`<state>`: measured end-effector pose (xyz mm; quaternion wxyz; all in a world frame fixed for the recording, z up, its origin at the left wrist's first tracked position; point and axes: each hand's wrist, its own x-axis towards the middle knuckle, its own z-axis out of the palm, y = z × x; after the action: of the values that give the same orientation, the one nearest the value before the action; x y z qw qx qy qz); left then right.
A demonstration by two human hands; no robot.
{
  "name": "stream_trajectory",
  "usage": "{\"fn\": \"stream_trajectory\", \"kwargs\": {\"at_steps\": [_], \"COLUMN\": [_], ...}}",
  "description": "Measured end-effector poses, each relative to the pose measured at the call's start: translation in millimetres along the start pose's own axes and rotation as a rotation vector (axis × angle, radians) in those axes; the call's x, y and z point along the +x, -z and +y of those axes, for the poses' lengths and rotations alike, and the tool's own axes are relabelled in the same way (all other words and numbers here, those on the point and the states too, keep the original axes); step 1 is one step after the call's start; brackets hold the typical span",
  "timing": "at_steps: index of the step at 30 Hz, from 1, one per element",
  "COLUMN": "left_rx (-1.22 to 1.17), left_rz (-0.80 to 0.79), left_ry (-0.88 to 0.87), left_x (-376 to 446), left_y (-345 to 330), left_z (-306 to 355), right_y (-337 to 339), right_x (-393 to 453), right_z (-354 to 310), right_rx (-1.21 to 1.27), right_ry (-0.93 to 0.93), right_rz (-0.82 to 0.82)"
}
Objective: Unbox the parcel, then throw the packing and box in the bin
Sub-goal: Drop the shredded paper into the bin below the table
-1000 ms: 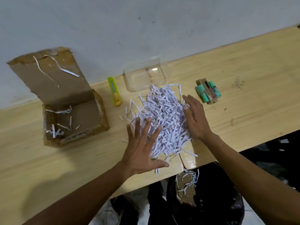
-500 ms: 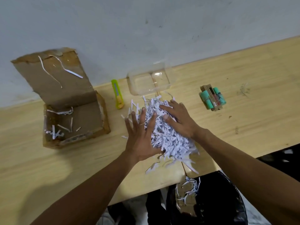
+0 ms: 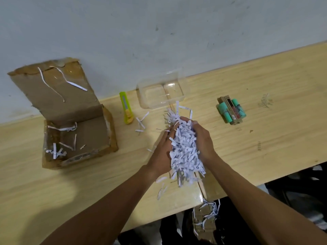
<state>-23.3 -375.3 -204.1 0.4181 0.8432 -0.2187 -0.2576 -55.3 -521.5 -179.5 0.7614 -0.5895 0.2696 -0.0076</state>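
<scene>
A heap of white shredded paper [image 3: 184, 147] is pressed between my left hand [image 3: 161, 152] and my right hand [image 3: 203, 140], lifted just off the wooden table [image 3: 265, 147]. A few loose strips lie around it and trail at the near edge. The open cardboard box [image 3: 74, 131] sits at the left with its lid up and a few strips inside. Below the table's near edge stands a bin with a black bag [image 3: 235, 225], holding cardboard and shreds.
A yellow-green box cutter [image 3: 126, 110] lies beside the box. A clear plastic container [image 3: 160, 93] stands near the wall. A green battery pack [image 3: 231, 111] rests at the right. The grey wall runs along the far edge.
My hands have swept the spread shredded paper together and squeezed it into one bundle between them, raising it from the table. A few strips were left behind.
</scene>
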Motion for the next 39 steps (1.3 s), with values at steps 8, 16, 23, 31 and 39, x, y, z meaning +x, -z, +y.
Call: {"fn": "stream_trajectory", "kwargs": {"at_steps": [8, 16, 23, 31, 39], "left_rx": [-0.115, 0.032, -0.047, -0.345, -0.632], "left_rz": [-0.071, -0.114, -0.197, -0.588, -0.536], "left_ry": [-0.161, -0.234, -0.430, 0.013, 0.281], "left_x": [-1, -23, -88, -166, -180], "left_y": [-11, -11, -39, -108, -177], "left_z": [19, 82, 125, 112, 85], "right_y": [22, 45, 66, 109, 165], "right_x": [-14, -67, -166, -254, -243], "right_z": [-4, -42, -53, 16, 120], "right_rx": [0.375, 0.437, 0.455, 0.673, 0.756], "right_ry": [-0.207, -0.154, -0.019, -0.149, -0.315], "right_rz": [0.073, 0.149, 0.246, 0.335, 0.312]}}
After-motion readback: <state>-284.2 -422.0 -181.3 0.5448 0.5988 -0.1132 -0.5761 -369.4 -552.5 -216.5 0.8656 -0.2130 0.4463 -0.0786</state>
